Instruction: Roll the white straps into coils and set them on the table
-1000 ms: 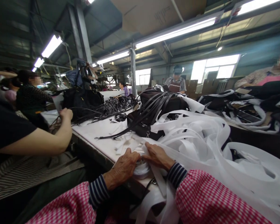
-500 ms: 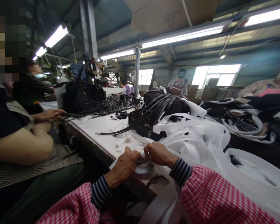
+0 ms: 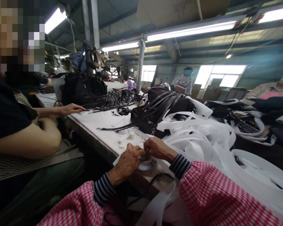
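My left hand (image 3: 128, 161) and my right hand (image 3: 157, 148) meet at the near edge of the white table (image 3: 101, 124). Both are curled closed around a small roll of white tape (image 3: 145, 164) that sits between them. Wide white strips (image 3: 202, 138) spill from the roll area over the table to the right and hang down past my red checked sleeve (image 3: 212, 197). A black cord (image 3: 155, 179) loops just below the roll.
Black bags with long straps (image 3: 160, 108) lie behind the strips. A seated person's arm (image 3: 25, 142) is close on my left, and their hand (image 3: 70, 109) rests on the table near more black straps (image 3: 113, 100). Other people work further back and at the right.
My hands have stayed on the roll, the right one shifting slightly left and up. The neighbour's raised hand came down flat onto the table. The view tilted down and left a little.
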